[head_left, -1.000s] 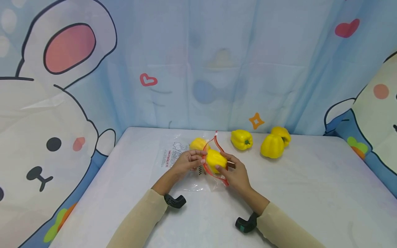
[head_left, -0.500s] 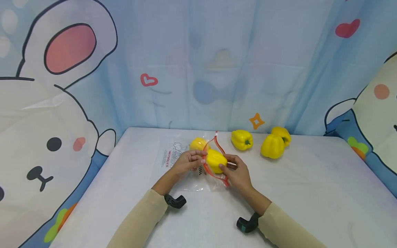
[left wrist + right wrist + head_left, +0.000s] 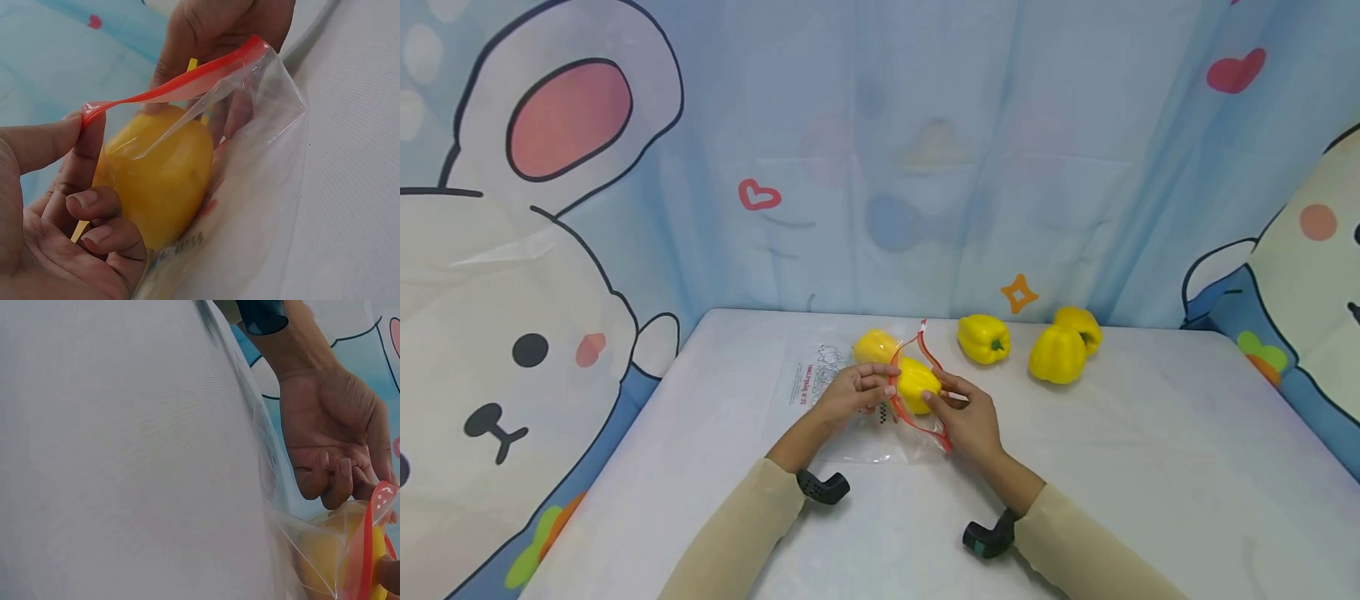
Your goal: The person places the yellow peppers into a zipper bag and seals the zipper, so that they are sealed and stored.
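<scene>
A clear zip bag (image 3: 861, 450) with a red-edged mouth lies in the middle of the table, its mouth spread apart. My left hand (image 3: 850, 396) pinches the red edge (image 3: 178, 84) between thumb and forefinger, its other fingers loosely curled. At the opening, my right hand (image 3: 973, 421) holds a yellow bell pepper (image 3: 916, 385), thumb on its near side. In the left wrist view, this pepper (image 3: 162, 169) shows partly through the clear plastic. Another yellow bell pepper (image 3: 874, 343) is inside the bag, farther back. The right hand's fingertips are partly hidden behind the bag.
To the right of the bag, a yellow bell pepper (image 3: 983, 338) lies on its side near the table's back edge. Two more, a front pepper (image 3: 1057, 354) and a rear pepper (image 3: 1084, 325), sit close together. A printed curtain (image 3: 925, 233) hangs behind the table.
My right hand has moved slightly left, and the pepper it holds sits farther into the bag. The pepper inside has shifted a little left. My left hand stays at the red edge.
</scene>
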`<state>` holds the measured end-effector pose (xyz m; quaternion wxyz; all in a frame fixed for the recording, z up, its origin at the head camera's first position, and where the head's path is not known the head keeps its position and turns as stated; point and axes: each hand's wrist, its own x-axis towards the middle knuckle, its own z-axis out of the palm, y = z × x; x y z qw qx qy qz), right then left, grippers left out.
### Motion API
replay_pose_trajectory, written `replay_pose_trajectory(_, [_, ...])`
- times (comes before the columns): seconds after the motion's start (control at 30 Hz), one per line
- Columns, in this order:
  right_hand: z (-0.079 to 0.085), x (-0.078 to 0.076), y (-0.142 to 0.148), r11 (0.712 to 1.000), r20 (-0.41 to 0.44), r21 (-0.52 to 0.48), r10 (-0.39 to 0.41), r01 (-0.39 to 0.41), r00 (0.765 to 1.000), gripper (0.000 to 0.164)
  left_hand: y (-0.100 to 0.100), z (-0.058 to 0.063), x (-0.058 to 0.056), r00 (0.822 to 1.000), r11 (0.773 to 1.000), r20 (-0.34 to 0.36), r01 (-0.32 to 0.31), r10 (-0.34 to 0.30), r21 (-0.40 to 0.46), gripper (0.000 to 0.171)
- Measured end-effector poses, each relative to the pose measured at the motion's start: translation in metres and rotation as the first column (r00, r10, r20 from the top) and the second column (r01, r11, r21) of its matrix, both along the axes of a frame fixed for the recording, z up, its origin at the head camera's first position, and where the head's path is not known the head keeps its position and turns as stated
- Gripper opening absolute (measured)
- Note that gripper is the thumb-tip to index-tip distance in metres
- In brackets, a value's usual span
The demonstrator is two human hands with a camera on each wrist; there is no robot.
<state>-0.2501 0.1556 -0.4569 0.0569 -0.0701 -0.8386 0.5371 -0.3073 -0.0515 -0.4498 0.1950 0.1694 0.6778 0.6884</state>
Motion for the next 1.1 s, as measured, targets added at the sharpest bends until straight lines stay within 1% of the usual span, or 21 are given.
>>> replay_pose_trajectory(0.13, [0.0,0.0,-0.002,1.0,0.007,0.011,-0.008,0.008,1.0,0.05,0.0,0.0,0.0,1.0,1.0,-0.008,0.0,0.0,-0.005,0.036])
replay_pose_trajectory(0.37, [-0.006,0.0,0.001,0.997,-0.014,-0.077,0.0,-0.001,1.0,0.046,0.002,-0.001,0.0,1.0,1.0,-0.012,-0.006,0.006,-0.014,0.035])
replay_pose_trajectory(0.43, [-0.007,-0.001,0.002,0.996,-0.022,-0.085,0.001,-0.003,1.0,0.046,0.002,0.0,0.001,1.0,1.0,-0.013,-0.007,0.006,-0.015,0.034])
replay_pose_trajectory(0.63, [-0.004,-0.002,-0.001,0.998,-0.031,-0.06,0.004,-0.005,1.0,0.046,0.0,0.001,0.0,1.0,1.0,-0.007,-0.013,0.013,-0.011,0.036])
replay_pose_trajectory(0.93, [0.002,-0.004,-0.008,1.0,0.018,-0.019,-0.023,0.023,1.0,0.045,-0.001,0.001,0.0,1.0,1.0,-0.007,-0.006,0.006,0.008,0.036])
replay_pose_trajectory(1.1, [0.006,-0.007,-0.011,0.999,0.034,0.001,-0.035,0.035,0.999,0.045,-0.001,0.001,0.0,1.0,1.0,-0.011,-0.004,0.004,0.004,0.036])
